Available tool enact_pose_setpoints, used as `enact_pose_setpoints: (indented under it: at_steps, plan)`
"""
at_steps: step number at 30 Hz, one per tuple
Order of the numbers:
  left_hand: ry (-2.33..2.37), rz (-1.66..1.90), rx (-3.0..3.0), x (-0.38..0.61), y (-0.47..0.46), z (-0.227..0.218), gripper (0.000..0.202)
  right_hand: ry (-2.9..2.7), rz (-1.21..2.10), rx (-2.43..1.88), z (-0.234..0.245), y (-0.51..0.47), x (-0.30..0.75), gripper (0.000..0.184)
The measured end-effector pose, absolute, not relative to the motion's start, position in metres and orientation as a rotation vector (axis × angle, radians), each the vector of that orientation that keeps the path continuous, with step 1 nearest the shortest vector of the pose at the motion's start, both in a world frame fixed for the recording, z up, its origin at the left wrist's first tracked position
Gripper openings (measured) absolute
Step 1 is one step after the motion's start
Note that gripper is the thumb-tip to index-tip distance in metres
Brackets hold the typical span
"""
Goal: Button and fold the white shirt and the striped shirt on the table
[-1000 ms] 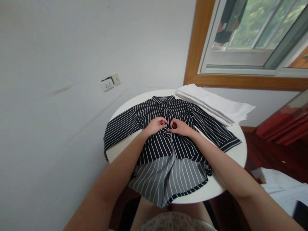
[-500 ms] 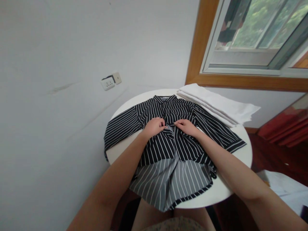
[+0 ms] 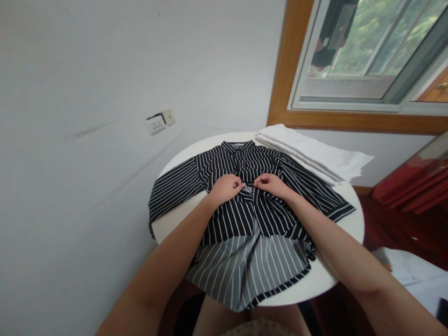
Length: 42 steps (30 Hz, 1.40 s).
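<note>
A black shirt with white stripes (image 3: 231, 219) lies spread on a round white table (image 3: 297, 291), collar toward the wall and sleeves out to both sides. Its lower front parts, showing the grey inner side of the longer back hem. My left hand (image 3: 226, 189) is closed, pinching the shirt's front edge near the middle. Opposite it, my right hand (image 3: 271, 185) pinches the other front edge, a small gap away. Any button between the fingertips is too small to make out.
Folded white cloths (image 3: 304, 151) lie at the table's back right, partly past its edge. A wall with a socket (image 3: 155, 124) borders the left, a wood-framed window (image 3: 280, 112) the back right. Red fabric (image 3: 416, 184) and a white item (image 3: 413, 268) are at the right.
Both hands keep their pinch on the shirt front with only slight finger movement. The camera view has shifted a little; the shirt lies much as before.
</note>
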<state>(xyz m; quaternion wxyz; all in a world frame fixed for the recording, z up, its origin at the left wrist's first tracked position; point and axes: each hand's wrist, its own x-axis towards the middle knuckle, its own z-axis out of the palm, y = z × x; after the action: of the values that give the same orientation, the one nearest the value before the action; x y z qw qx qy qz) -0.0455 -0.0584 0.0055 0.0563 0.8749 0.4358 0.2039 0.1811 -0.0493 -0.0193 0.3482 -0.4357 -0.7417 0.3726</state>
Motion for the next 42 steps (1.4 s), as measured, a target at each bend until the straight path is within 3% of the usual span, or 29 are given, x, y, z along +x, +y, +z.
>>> enact_pose_setpoints:
  at_steps: [6, 16, 24, 42]
  plan:
    - [1.273, 0.765, 2.541, -0.037, -0.062, 0.007, 0.037, -1.852, 0.962, -1.15, -0.017, -0.049, 0.185, 0.022]
    - [1.314, 0.941, 2.449, -0.021, -0.063, 0.004, 0.028, -1.309, 1.131, -1.149, -0.005, -0.054, 0.158, 0.026]
    - [1.301, 0.866, 2.349, -0.03, -0.054, -0.003, 0.028, -1.54, 0.969, -1.093, -0.019, -0.056, 0.157, 0.03]
    - [1.186, 0.857, 2.206, -0.034, -0.049, -0.004, 0.037, -1.844, 0.746, -1.049, -0.022, -0.06, 0.155, 0.019]
